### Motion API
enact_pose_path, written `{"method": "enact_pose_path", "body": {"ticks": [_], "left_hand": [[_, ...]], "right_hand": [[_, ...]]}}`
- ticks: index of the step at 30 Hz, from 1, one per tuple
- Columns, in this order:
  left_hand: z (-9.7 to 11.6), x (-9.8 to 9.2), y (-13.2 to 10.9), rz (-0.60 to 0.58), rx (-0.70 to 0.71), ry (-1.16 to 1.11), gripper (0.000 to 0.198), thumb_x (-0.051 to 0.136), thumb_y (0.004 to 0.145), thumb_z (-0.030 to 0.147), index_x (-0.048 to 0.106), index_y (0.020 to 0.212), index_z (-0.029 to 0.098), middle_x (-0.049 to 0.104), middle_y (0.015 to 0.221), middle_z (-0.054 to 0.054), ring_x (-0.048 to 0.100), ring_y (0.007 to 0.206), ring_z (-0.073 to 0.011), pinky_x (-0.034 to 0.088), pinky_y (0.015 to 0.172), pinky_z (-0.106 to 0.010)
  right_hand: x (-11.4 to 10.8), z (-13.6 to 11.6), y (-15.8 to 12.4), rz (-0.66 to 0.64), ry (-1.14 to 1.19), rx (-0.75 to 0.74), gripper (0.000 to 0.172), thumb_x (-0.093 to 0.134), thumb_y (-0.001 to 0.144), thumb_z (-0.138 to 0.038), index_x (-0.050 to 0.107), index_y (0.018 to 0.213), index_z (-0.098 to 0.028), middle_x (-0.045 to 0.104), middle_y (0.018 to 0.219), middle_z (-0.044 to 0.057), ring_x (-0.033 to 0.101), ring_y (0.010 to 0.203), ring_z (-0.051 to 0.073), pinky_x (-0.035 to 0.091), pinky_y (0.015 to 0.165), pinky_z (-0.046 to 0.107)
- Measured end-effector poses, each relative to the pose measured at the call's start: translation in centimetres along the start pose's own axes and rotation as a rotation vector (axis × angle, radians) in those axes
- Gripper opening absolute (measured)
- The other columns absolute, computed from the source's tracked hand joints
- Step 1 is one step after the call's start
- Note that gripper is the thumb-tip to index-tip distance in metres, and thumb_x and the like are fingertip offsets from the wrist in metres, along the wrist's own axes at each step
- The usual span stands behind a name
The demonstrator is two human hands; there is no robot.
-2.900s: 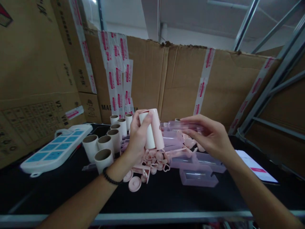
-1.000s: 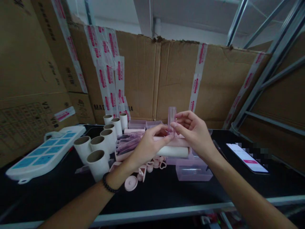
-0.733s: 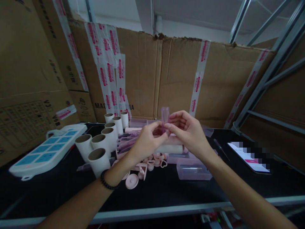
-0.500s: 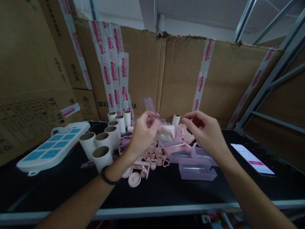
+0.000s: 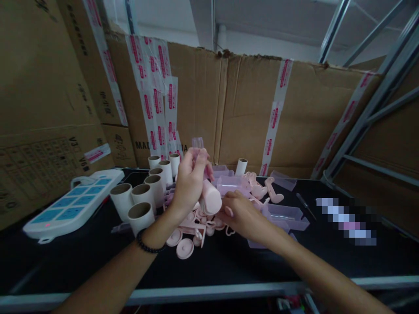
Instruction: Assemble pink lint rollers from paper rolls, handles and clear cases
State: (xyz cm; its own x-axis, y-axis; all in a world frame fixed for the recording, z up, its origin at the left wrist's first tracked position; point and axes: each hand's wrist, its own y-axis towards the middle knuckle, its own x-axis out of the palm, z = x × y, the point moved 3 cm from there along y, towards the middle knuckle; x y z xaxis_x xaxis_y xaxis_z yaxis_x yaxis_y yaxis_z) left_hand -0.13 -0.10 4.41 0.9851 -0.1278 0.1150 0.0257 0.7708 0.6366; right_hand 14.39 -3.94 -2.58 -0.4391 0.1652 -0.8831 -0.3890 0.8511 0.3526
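Observation:
My left hand (image 5: 189, 179) is raised above the black table, closed round a pink roller piece (image 5: 210, 198) whose round end points toward me; a clear pink cover (image 5: 197, 143) sticks up above its fingers. My right hand (image 5: 242, 216) reaches down into the heap of small pink plastic parts (image 5: 209, 221), fingers curled among them; what it grips is hidden. Flat pink discs (image 5: 185, 250) lie at the heap's near edge. Clear pink cases (image 5: 284, 213) lie just right of the right hand.
Several white cardboard tubes (image 5: 140, 201) stand upright left of the heap. A white and blue power strip (image 5: 70, 204) lies at far left. Taped cardboard boxes (image 5: 248, 113) wall off the back and left. A small screwdriver (image 5: 305, 205) lies at right; a metal rack (image 5: 369, 113) stands beyond.
Both hands held the clear cover together a second ago. The right hand then let go and dropped into the pile of pink parts. The left hand kept the roller and cover, tilting the roller toward me.

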Motion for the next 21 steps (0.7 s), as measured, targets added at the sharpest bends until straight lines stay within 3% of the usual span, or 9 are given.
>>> {"method": "enact_pose_path", "body": {"ticks": [3,6,9,13,16,21], "left_hand": [[-0.1,0.1,0.0,-0.041,-0.016,-0.073,0.026,0.057,0.098,0.045,0.052,0.091,0.020,0.058,0.076,0.002,0.055,0.056,-0.0096,0.046,0.053,-0.023],[0.2,0.2,-0.3,-0.088,-0.010,-0.031,0.027,0.055,0.099,0.047,0.055,0.099,0.020,0.052,0.073,0.003,0.048,0.051,-0.0084,0.038,0.047,-0.022],[0.6,0.7,-0.7,-0.251,-0.010,0.069,0.034,0.048,0.102,0.052,0.057,0.108,0.020,0.047,0.068,0.005,0.043,0.049,-0.0093,0.034,0.046,-0.024],[0.8,1.4,-1.5,-0.496,0.052,0.290,0.036,0.047,0.102,0.053,0.056,0.093,0.019,0.048,0.069,0.004,0.046,0.059,-0.0117,0.037,0.055,-0.026],[0.9,1.7,-1.9,-0.559,0.102,0.402,0.033,0.047,0.102,0.049,0.052,0.087,0.020,0.052,0.073,0.003,0.049,0.066,-0.0131,0.037,0.061,-0.026],[1.1,1.9,-2.2,-0.612,0.124,0.482,0.031,0.044,0.103,0.046,0.048,0.085,0.021,0.057,0.076,0.001,0.056,0.070,-0.0153,0.038,0.062,-0.027]], "right_hand": [[-1.5,1.3,0.3,0.095,0.161,0.080,0.008,0.066,0.092,-0.021,0.067,0.085,-0.017,0.068,0.083,0.004,0.059,0.079,0.018,0.041,0.072,0.030],[-3.6,2.1,0.5,0.169,0.374,0.116,0.020,0.064,0.094,-0.032,0.063,0.079,-0.018,0.065,0.072,0.001,0.056,0.066,0.015,0.040,0.062,0.028],[-6.3,2.3,0.4,0.327,0.684,0.117,0.026,0.067,0.093,-0.041,0.060,0.080,-0.019,0.067,0.073,0.001,0.062,0.067,0.014,0.046,0.063,0.027],[-9.9,1.4,-0.3,0.580,0.884,0.026,0.023,0.074,0.090,-0.038,0.061,0.084,-0.020,0.069,0.077,0.000,0.065,0.070,0.012,0.052,0.069,0.025],[-11.0,0.1,-0.9,0.574,0.869,-0.012,0.023,0.077,0.087,-0.036,0.061,0.084,-0.020,0.069,0.078,0.000,0.066,0.072,0.012,0.053,0.069,0.025],[-10.9,-1.3,-1.5,0.508,0.832,-0.002,0.025,0.079,0.085,-0.038,0.061,0.087,-0.020,0.069,0.084,0.001,0.065,0.071,0.013,0.055,0.065,0.026]]}}
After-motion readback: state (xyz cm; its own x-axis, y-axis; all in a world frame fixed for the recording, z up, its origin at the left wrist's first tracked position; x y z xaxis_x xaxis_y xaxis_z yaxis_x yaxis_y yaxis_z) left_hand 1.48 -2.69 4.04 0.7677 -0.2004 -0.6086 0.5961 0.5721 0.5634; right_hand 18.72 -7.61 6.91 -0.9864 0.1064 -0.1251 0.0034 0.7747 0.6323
